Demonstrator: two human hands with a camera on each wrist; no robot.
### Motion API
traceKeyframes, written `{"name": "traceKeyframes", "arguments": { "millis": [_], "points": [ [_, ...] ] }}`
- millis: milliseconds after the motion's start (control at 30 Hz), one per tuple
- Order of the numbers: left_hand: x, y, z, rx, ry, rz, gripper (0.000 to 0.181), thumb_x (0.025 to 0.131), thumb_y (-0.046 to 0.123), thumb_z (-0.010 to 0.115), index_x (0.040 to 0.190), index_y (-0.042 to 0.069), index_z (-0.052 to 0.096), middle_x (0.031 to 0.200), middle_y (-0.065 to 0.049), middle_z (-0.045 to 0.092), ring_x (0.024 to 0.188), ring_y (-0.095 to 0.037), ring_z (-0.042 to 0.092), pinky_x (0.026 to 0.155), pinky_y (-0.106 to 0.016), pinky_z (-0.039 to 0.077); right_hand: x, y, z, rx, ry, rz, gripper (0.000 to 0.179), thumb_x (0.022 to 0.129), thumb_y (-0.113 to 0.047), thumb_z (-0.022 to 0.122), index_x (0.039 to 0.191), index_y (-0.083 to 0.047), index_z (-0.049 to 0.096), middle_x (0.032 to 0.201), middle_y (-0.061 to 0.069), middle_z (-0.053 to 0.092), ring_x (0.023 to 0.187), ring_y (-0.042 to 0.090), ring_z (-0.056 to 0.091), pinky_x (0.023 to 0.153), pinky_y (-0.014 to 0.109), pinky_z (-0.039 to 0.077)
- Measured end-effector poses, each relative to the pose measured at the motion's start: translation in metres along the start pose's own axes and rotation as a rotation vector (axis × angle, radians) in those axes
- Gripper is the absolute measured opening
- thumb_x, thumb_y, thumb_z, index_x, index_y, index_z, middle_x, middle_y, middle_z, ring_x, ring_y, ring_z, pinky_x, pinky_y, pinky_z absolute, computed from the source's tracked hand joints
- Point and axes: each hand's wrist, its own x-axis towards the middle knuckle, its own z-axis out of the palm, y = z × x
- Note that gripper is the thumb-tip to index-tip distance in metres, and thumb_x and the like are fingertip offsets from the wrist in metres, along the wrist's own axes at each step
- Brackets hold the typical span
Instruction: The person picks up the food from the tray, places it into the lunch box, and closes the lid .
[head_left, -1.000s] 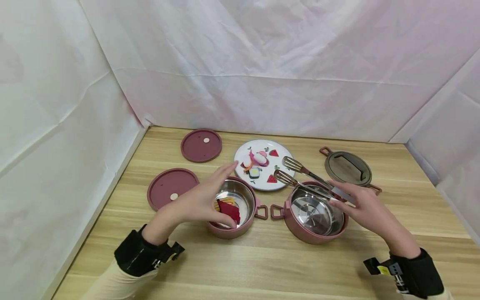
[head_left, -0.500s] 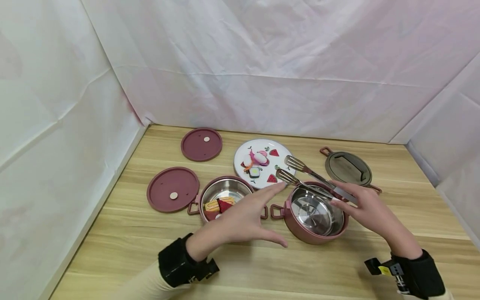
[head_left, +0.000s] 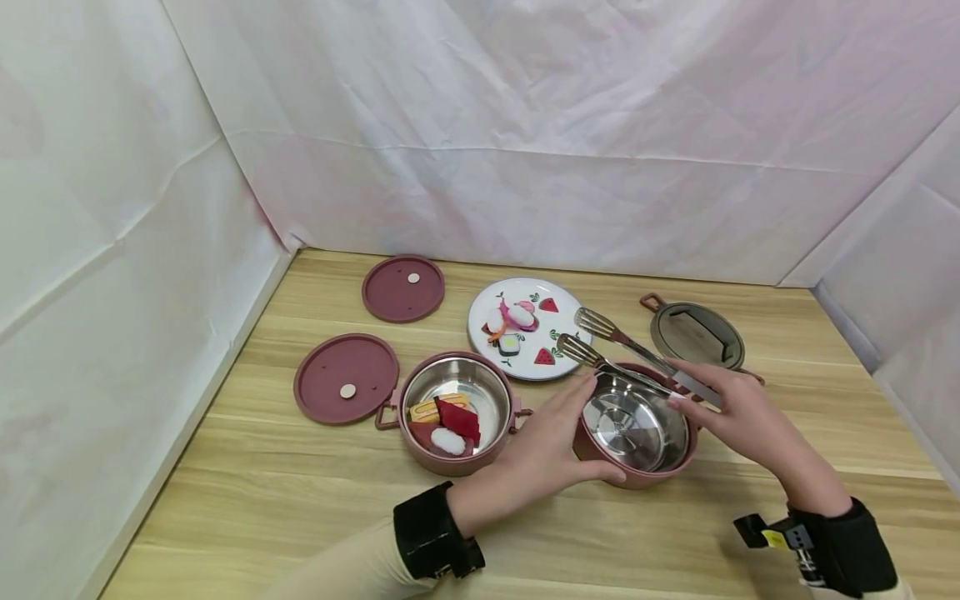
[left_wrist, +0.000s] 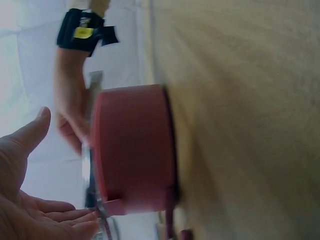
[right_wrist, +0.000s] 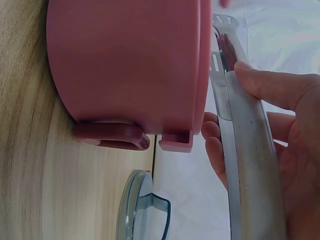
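My right hand [head_left: 738, 417] holds metal serving tongs [head_left: 697, 389] by their handle end, over the right pink pot [head_left: 641, 480]. The slotted heads of the tongs point left, spread apart with nothing between them. At the left side of that pot, my left hand [head_left: 536, 454] reaches with fingers extended and thumb apart. In the left wrist view its fingertips are right at the rim of the pot [left_wrist: 132, 150]. The steel inside of this pot is bare. The left pink pot [head_left: 431, 463] contains a yellow striped piece [head_left: 426, 410], a red piece [head_left: 459, 419] and a white-topped toy sushi [head_left: 448, 442].
Behind the pots, a white plate [head_left: 480, 312] with printed fruit carries several toy sushi pieces [head_left: 517, 317]. Two maroon lids [head_left: 345, 367] lie at the left. A glass lid [head_left: 690, 342] with a dark handle lies at the back right. White cloth [head_left: 495, 100] encloses the table.
My left hand has moved right, from above the left pot to the right pot's side, uncovering the food in the left pot. My right hand and the tongs have shifted slightly right.
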Motion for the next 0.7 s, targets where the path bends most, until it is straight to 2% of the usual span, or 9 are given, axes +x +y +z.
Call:
{"name": "traceKeyframes", "arguments": {
  "millis": [233, 500, 700],
  "points": [
    [0.009, -0.007, 0.015, -0.021, 0.014, -0.069, 0.109, 0.071, 0.052, 0.077, 0.153, 0.014, 0.017, 0.160, -0.009, 0.019, 0.141, -0.023, 0.025, 0.111, -0.045, 0.036, 0.002, -0.002, -0.004, -0.021, -0.003, 0.015, 0.052, 0.084, -0.017, 0.073, 0.129, 0.004, 0.057, 0.113, 0.030, 0.066, 0.093, 0.040, 0.064, 0.060, 0.050, 0.052],
    [0.012, -0.014, 0.018, -0.002, 0.026, -0.035, 0.103, 0.074, 0.043, 0.078, 0.153, 0.011, 0.019, 0.161, -0.003, 0.014, 0.140, -0.023, 0.028, 0.111, -0.042, 0.037, 0.009, -0.002, -0.008, -0.038, -0.024, -0.002, 0.052, 0.086, -0.019, 0.071, 0.131, 0.002, 0.056, 0.114, 0.026, 0.067, 0.091, 0.037, 0.065, 0.065, 0.055, 0.054],
    [0.013, -0.013, 0.019, 0.026, 0.020, -0.059, 0.100, 0.075, 0.044, 0.077, 0.151, 0.009, 0.024, 0.158, -0.008, 0.024, 0.138, -0.021, 0.032, 0.109, -0.040, 0.040, 0.021, -0.004, -0.013, -0.065, -0.010, -0.052, 0.052, 0.084, -0.015, 0.073, 0.129, 0.004, 0.056, 0.108, 0.025, 0.069, 0.082, 0.031, 0.065, 0.059, 0.046, 0.051]
  ]
}}
